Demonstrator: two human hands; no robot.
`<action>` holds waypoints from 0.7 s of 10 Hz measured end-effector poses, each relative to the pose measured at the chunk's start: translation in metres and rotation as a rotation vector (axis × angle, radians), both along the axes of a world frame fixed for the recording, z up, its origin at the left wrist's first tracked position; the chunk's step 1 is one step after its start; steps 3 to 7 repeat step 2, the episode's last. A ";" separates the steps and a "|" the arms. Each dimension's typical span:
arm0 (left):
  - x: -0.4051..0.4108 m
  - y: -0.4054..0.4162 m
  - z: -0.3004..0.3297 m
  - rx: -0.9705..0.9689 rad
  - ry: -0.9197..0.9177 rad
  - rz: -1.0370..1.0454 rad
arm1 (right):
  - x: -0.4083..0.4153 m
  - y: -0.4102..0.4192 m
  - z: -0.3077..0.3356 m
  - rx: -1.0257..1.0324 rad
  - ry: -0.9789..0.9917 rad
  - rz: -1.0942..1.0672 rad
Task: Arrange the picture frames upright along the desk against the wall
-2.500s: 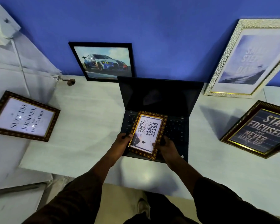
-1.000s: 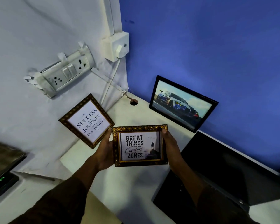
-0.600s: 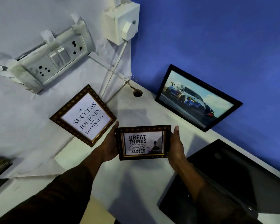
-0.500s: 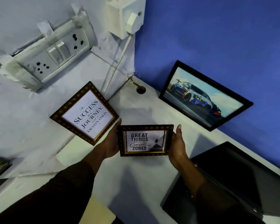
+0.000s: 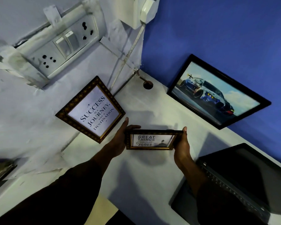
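A small gold-patterned frame reading "Great Things… Comfort Zones" (image 5: 151, 140) is held just above the white desk (image 5: 152, 172), tilted back so its face looks foreshortened. My left hand (image 5: 120, 142) grips its left edge and my right hand (image 5: 182, 143) grips its right edge. To its left, a "Success is a Journey" frame (image 5: 94, 109) leans against the white side wall. Behind and to the right, a black-framed car picture (image 5: 214, 91) leans against the blue back wall.
An open black laptop (image 5: 243, 184) sits on the desk at the right. A socket and switch panel (image 5: 58, 46) is on the white wall, a cable (image 5: 128, 52) runs down to a hole in the desk (image 5: 148, 85). A dark object (image 5: 0, 171) lies at far left.
Both hands lifted the small frame off the laptop keyboard, carried it left toward the desk corner, and over the last second lowered it and tilted it back.
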State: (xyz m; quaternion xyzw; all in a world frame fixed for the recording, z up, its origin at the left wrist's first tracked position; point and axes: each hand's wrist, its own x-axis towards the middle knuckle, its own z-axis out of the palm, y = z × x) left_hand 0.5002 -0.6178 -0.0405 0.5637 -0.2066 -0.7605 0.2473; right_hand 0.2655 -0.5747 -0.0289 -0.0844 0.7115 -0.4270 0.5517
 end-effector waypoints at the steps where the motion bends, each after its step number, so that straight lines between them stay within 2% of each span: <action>1: 0.003 0.012 0.005 -0.038 -0.128 0.116 | 0.002 0.015 0.007 -0.007 0.092 0.053; 2: 0.008 0.030 0.004 -0.042 -0.150 0.188 | 0.003 0.031 0.008 -0.026 0.152 0.101; 7: 0.008 0.030 0.004 -0.042 -0.150 0.188 | 0.003 0.031 0.008 -0.026 0.152 0.101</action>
